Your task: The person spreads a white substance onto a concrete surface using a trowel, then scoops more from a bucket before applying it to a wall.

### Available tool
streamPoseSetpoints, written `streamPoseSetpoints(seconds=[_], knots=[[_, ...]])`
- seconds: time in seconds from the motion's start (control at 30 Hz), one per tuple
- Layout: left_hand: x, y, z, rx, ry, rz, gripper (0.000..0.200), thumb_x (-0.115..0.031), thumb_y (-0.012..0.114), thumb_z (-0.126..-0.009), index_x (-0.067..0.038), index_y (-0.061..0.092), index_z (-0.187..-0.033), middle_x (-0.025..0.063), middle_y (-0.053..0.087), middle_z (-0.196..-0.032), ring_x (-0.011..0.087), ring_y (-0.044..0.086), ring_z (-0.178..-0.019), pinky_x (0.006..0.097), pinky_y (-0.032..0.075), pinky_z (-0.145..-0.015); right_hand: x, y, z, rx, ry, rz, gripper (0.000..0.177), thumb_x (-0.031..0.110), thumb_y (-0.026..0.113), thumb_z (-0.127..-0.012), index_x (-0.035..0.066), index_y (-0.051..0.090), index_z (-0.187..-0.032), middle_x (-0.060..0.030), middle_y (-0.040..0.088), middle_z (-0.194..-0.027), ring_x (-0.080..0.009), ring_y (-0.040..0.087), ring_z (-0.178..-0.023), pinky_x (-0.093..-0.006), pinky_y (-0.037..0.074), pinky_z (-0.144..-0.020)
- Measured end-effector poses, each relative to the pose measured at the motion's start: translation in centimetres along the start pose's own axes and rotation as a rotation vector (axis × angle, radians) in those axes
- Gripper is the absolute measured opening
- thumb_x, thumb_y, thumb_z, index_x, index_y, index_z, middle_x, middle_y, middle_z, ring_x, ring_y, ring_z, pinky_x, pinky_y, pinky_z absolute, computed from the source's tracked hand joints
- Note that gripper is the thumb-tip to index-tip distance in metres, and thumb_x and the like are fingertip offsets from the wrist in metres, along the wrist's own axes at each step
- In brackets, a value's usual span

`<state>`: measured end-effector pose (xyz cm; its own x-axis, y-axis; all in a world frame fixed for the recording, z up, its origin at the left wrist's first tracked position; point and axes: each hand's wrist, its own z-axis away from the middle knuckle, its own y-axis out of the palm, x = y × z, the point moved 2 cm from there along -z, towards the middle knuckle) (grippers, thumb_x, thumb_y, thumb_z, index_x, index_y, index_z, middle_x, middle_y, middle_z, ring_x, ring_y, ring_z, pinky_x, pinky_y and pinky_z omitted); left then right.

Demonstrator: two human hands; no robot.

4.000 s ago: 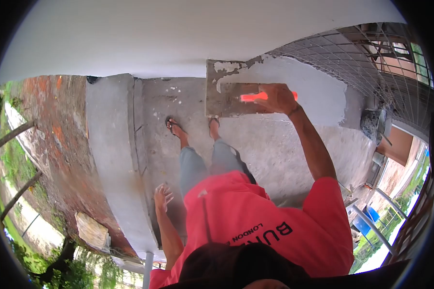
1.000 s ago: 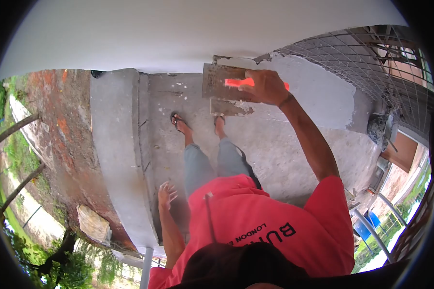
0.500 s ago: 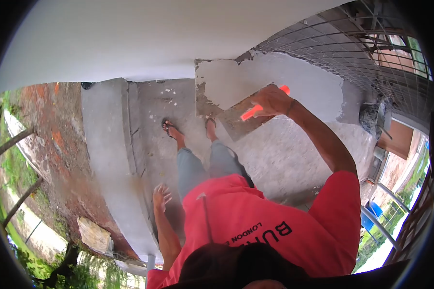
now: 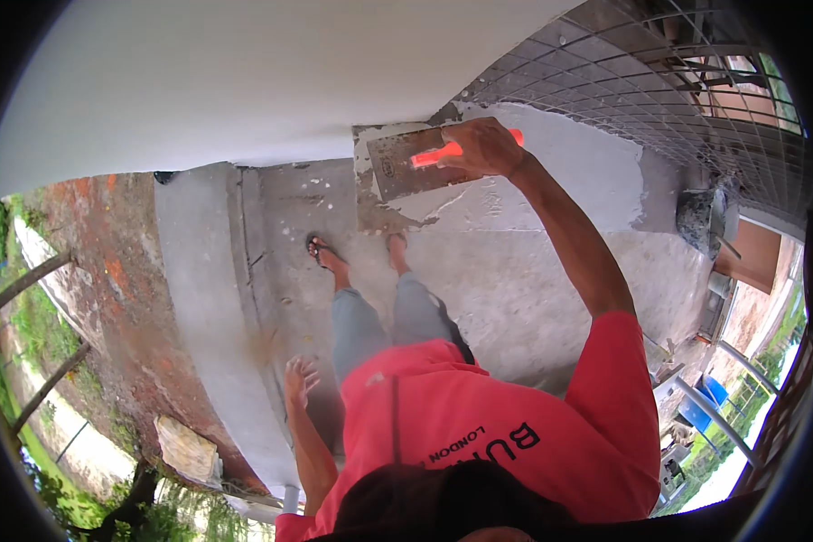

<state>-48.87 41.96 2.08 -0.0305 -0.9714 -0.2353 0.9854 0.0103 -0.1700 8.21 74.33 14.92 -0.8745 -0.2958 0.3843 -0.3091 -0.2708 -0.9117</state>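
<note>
My right hand (image 4: pixel 486 146) grips the orange handle of a plastering trowel (image 4: pixel 397 172). Its rectangular metal blade lies against a ledge or low wall partly coated with pale grey plaster (image 4: pixel 578 163). Bare darker surface and ragged plaster edges show around the blade's left end and below it. My left hand (image 4: pixel 301 379) hangs low at my side, fingers loosely apart, holding nothing.
A smooth pale surface (image 4: pixel 244 81) fills the upper left. Wire grid (image 4: pixel 641 72) covers an opening at upper right, near a dark bucket-like container (image 4: pixel 696 217). My sandalled feet stand on concrete floor (image 4: pixel 551 289); a raised concrete edge (image 4: pixel 199 244) runs along the left.
The trowel has moved up and left, its blade turning from a steep slant to nearly level. Fresh streaks show in the plaster below it. My left hand has barely moved.
</note>
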Motion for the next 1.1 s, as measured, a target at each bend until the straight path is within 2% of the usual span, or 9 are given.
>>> streamPoseSetpoints(seconds=[0.2,0.3,0.43,0.6,0.7,0.8,0.87,0.97,1.1], knots=[[0.0,-0.5,-0.2,-0.003,-0.001,-0.003,0.042,-0.036,0.047,-0.096,-0.015,0.043,-0.132,0.0151,0.056,-0.125,0.0277,0.060,-0.098,0.0411,0.052,-0.079,0.1,0.7,-1.1,0.045,0.103,0.077,0.043,0.045,0.071,-0.075,0.006,0.064,-0.092,-0.0121,0.067,-0.079,-0.0310,0.065,-0.078,-0.0419,0.050,-0.070],[0.0,-0.2,0.2,0.004,-0.005,-0.014,0.041,-0.035,0.046,-0.097,-0.015,0.043,-0.132,0.0149,0.056,-0.125,0.0276,0.060,-0.099,0.0410,0.052,-0.079,0.0,1.6,-0.7,-0.075,0.040,0.064,0.043,0.045,0.071,-0.075,0.007,0.065,-0.094,-0.0122,0.068,-0.079,-0.0316,0.065,-0.078,-0.0423,0.051,-0.071],[-0.1,0.5,0.2,-0.007,-0.024,0.009,0.041,-0.035,0.046,-0.097,-0.014,0.044,-0.132,0.0150,0.056,-0.125,0.0279,0.059,-0.100,0.0413,0.052,-0.080,2.1,3.3,3.2,0.109,0.106,0.034,0.045,0.044,0.071,-0.074,0.005,0.064,-0.096,-0.0146,0.067,-0.080,-0.0341,0.065,-0.079,-0.0430,0.049,-0.071],[0.1,1.3,-0.4,0.020,-0.018,0.013,0.041,-0.035,0.045,-0.097,-0.014,0.043,-0.132,0.0148,0.056,-0.124,0.0283,0.059,-0.100,0.0415,0.052,-0.080,4.4,3.5,8.3,0.166,0.031,-0.047,0.040,0.045,0.071,-0.074,0.007,0.066,-0.087,-0.0144,0.066,-0.079,-0.0342,0.064,-0.078,-0.0453,0.049,-0.070],[0.5,1.1,-1.0,0.020,-0.006,0.046,0.041,-0.035,0.045,-0.097,-0.014,0.043,-0.133,0.0147,0.056,-0.125,0.0283,0.059,-0.099,0.0415,0.052,-0.079,5.0,0.7,8.7,0.399,0.143,-0.043,0.039,0.043,0.071,-0.074,0.006,0.065,-0.085,-0.0145,0.066,-0.079,-0.0342,0.064,-0.078,-0.0449,0.049,-0.071],[0.8,0.3,-1.2,0.050,-0.008,0.060,0.047,-0.041,0.048,-0.095,-0.014,0.042,-0.134,0.0137,0.053,-0.131,0.0277,0.056,-0.107,0.0402,0.050,-0.082,6.2,-0.8,6.3,0.180,0.151,-0.104,0.038,0.039,0.069,-0.077,0.004,0.063,-0.090,-0.0146,0.065,-0.078,-0.0345,0.063,-0.076,-0.0442,0.048,-0.069],[0.7,0.3,-1.4,0.021,-0.020,0.047,0.044,-0.037,0.046,-0.096,-0.014,0.043,-0.133,0.0141,0.055,-0.126,0.0275,0.058,-0.100,0.0400,0.052,-0.079,7.4,0.2,3.2,-0.076,0.075,-0.110,0.036,0.036,0.067,-0.079,0.004,0.061,-0.092,-0.0139,0.064,-0.077,-0.0332,0.063,-0.075,-0.0426,0.049,-0.067],[0.3,-0.2,-1.1,0.004,-0.005,0.045,0.042,-0.036,0.046,-0.097,-0.014,0.043,-0.133,0.0138,0.057,-0.123,0.0270,0.059,-0.096,0.0395,0.052,-0.077,9.2,2.3,-1.4,-0.294,0.045,0.021,0.031,0.032,0.069,-0.078,0.004,0.058,-0.086,-0.0112,0.062,-0.074,-0.0304,0.063,-0.071,-0.0395,0.050,-0.063],[-0.1,-1.1,-0.1,-0.003,0.020,0.069,0.043,-0.036,0.046,-0.097,-0.014,0.043,-0.133,0.0135,0.056,-0.124,0.0267,0.059,-0.097,0.0394,0.052,-0.077,8.9,3.9,-4.4,-0.260,0.022,0.041,0.032,0.031,0.071,-0.077,0.004,0.058,-0.087,-0.0124,0.062,-0.074,-0.0312,0.063,-0.069,-0.0398,0.051,-0.061]])
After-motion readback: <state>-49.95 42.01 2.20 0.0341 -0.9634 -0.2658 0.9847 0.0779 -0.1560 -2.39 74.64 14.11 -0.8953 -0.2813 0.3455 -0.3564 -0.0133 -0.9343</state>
